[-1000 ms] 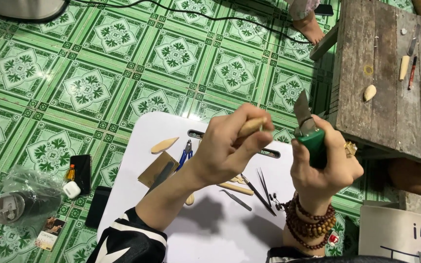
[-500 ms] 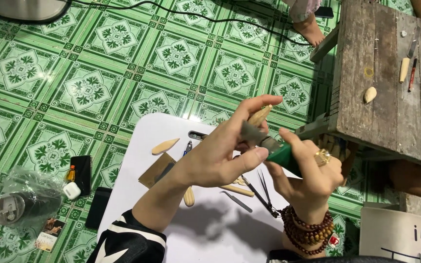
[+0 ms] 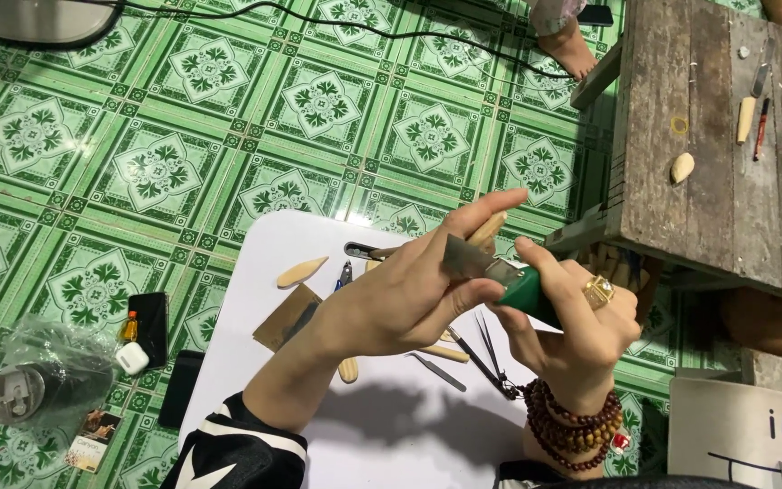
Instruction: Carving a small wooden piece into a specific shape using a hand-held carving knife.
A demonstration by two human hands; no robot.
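Green floral-patterned floor tiles (image 3: 174,172) fill the left of the frame; a white board (image 3: 391,435) lies bottom centre, a green-handled knife (image 3: 525,292) centre, a grey weathered table (image 3: 726,181) upper right.

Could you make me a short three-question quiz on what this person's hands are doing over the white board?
1. True or false: the right hand holds a knife with a green handle.
2. Which thing does the left hand hold? A) a phone B) a pale wooden piece C) a red pen
3. Fill in: the white board lies on a floor of ____ patterned tiles.

Key
1. True; the blade lies against the left-hand fingers.
2. B; its tip shows above the fingers, beside the blade.
3. Green.
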